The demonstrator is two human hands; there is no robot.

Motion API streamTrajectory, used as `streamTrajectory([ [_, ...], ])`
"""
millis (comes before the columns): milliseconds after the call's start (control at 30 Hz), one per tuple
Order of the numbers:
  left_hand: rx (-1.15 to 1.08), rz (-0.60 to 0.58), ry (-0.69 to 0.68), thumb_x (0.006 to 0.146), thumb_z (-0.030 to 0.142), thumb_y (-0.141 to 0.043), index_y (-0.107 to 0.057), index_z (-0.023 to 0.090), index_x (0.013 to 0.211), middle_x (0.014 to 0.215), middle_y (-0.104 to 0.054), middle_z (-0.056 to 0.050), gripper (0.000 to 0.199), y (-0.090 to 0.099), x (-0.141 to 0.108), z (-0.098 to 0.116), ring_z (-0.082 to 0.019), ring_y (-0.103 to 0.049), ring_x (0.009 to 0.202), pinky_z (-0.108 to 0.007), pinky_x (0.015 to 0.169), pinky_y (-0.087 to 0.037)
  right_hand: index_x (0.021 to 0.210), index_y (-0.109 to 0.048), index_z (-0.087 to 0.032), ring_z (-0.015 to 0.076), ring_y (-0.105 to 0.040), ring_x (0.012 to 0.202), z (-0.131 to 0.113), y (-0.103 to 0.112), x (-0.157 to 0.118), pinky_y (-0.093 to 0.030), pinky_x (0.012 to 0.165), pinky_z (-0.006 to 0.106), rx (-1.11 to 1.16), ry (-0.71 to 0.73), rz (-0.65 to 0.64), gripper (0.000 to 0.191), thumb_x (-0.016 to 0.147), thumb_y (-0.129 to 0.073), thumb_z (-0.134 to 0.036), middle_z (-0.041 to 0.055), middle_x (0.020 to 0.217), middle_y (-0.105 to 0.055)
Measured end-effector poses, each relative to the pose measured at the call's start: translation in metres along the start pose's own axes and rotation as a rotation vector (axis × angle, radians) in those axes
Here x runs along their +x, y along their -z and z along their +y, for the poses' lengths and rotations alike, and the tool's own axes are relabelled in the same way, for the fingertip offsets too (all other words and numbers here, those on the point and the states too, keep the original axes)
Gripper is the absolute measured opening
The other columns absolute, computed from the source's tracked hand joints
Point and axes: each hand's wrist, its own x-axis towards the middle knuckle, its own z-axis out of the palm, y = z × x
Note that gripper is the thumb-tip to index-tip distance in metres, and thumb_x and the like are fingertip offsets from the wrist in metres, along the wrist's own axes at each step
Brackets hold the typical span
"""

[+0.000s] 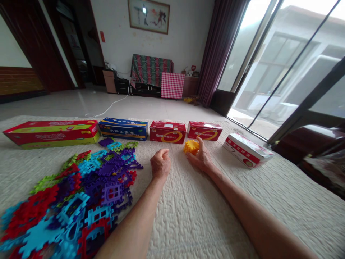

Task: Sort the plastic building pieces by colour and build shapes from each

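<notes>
My right hand [201, 158] curves its thumb and fingers around a small yellow block of toothed interlocking plastic pieces [191, 146], which rests low over the quilted mat. To its left, my left hand [161, 163] is closed in a loose fist just above the mat, and no object shows in it. A large heap of flat interlocking plastic pieces [111, 194] in purple, blue, red and green spreads left of my left forearm. Several of these pieces have window-shaped cut-outs.
Along the mat's [183, 216] far side stand a long red-and-green box [54, 135], a blue box [123, 129], one red box [167, 132] and another red box [205, 131]. A white-and-red box [248, 150] lies at the right. A white cable [113, 104] crosses the floor beyond.
</notes>
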Motion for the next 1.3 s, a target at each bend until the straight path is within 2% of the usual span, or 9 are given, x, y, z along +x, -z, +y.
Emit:
streamTrajectory([
  [200, 0.002, -0.007, -0.013, 0.077, 0.012, -0.045, -0.071, 0.018, 0.091, 0.092, -0.073, -0.005, 0.031, -0.003, 0.001, -0.004, -0.018, -0.068, 0.087, -0.030, 0.083, -0.053, 0.142, -0.025, -0.021, 0.0326, -0.044, 0.122, -0.003, 0.013, -0.004, -0.042, 0.094, 0.056, 0.069, 0.118, 0.135, 0.080, 0.074, -0.061, -0.042, 0.0166, 0.138, -0.038],
  [333, -0.008, -0.014, -0.015, 0.078, 0.012, -0.045, -0.071, 0.017, 0.094, 0.094, -0.072, -0.007, 0.031, -0.003, 0.003, -0.005, -0.018, -0.067, 0.090, -0.031, 0.085, -0.052, 0.134, -0.039, -0.023, 0.0313, -0.051, 0.114, -0.020, 0.026, -0.014, -0.046, 0.089, 0.054, 0.074, 0.140, 0.217, 0.063, 0.074, -0.058, -0.034, 0.0137, 0.130, -0.048],
  [500, 0.040, -0.050, 0.002, 0.077, 0.007, -0.045, -0.071, 0.017, 0.093, 0.096, -0.072, -0.008, 0.032, 0.007, -0.003, 0.004, -0.018, -0.066, 0.095, -0.031, 0.089, -0.049, 0.111, -0.056, -0.020, 0.0242, -0.061, 0.092, -0.060, 0.013, -0.041, -0.053, 0.073, 0.043, 0.147, 0.133, 0.063, 0.037, 0.075, -0.050, -0.024, 0.0107, 0.109, -0.061],
  [667, 0.100, -0.133, -0.010, 0.076, 0.005, -0.047, -0.071, 0.018, 0.094, 0.098, -0.071, -0.008, 0.032, 0.030, -0.024, 0.010, -0.018, -0.065, 0.094, -0.031, 0.090, -0.049, 0.101, -0.062, -0.019, 0.0232, -0.065, 0.085, -0.096, -0.022, -0.061, -0.054, 0.067, 0.039, 0.297, -0.046, -0.037, 0.036, 0.070, -0.047, -0.027, 0.0099, 0.100, -0.066],
  [800, 0.125, -0.197, -0.081, 0.074, 0.001, -0.043, -0.070, 0.018, 0.095, 0.097, -0.071, -0.007, 0.038, 0.057, -0.049, 0.007, -0.017, -0.065, 0.090, -0.030, 0.088, -0.050, 0.094, -0.066, -0.017, 0.0228, -0.066, 0.076, -0.109, -0.041, -0.064, -0.054, 0.067, 0.036, 0.358, -0.248, 0.125, 0.037, 0.069, -0.048, -0.036, 0.0095, 0.089, -0.071],
  [933, 0.137, -0.215, -0.296, 0.075, 0.003, -0.042, -0.069, 0.018, 0.100, 0.099, -0.069, -0.007, 0.040, 0.092, -0.055, 0.007, -0.017, -0.065, 0.090, -0.029, 0.088, -0.050, 0.092, -0.068, -0.016, 0.0244, -0.065, 0.078, -0.115, -0.052, -0.065, -0.051, 0.074, 0.038, 0.283, -0.356, 0.260, 0.039, 0.069, -0.045, -0.038, 0.0097, 0.086, -0.072],
  [1000, 0.176, -0.163, -0.332, 0.077, 0.005, -0.043, -0.069, 0.018, 0.099, 0.098, -0.070, -0.007, 0.037, 0.114, -0.043, 0.010, -0.017, -0.065, 0.093, -0.028, 0.088, -0.050, 0.092, -0.069, -0.017, 0.0255, -0.064, 0.082, -0.119, -0.054, -0.066, -0.049, 0.080, 0.040, 0.250, -0.348, 0.230, 0.041, 0.067, -0.044, -0.036, 0.0106, 0.090, -0.072],
  [1133, 0.328, 0.051, -0.265, 0.080, 0.006, -0.042, -0.069, 0.017, 0.100, 0.101, -0.071, -0.007, 0.036, 0.163, -0.001, 0.015, -0.017, -0.063, 0.099, -0.027, 0.092, -0.047, 0.089, -0.071, -0.017, 0.0252, -0.065, 0.080, -0.125, -0.054, -0.066, -0.048, 0.080, 0.038, 0.193, -0.314, 0.111, 0.042, 0.066, -0.042, -0.036, 0.0102, 0.089, -0.072],
  [1300, 0.601, 0.253, -0.121, 0.079, 0.010, -0.047, -0.069, 0.017, 0.103, 0.105, -0.069, -0.011, 0.033, 0.221, 0.039, -0.002, -0.022, -0.062, 0.104, -0.033, 0.095, -0.045, 0.085, -0.072, -0.018, 0.0254, -0.065, 0.077, -0.127, -0.048, -0.061, -0.048, 0.079, 0.038, 0.175, -0.341, 0.075, 0.040, 0.065, -0.043, -0.037, 0.0098, 0.083, -0.072],
])
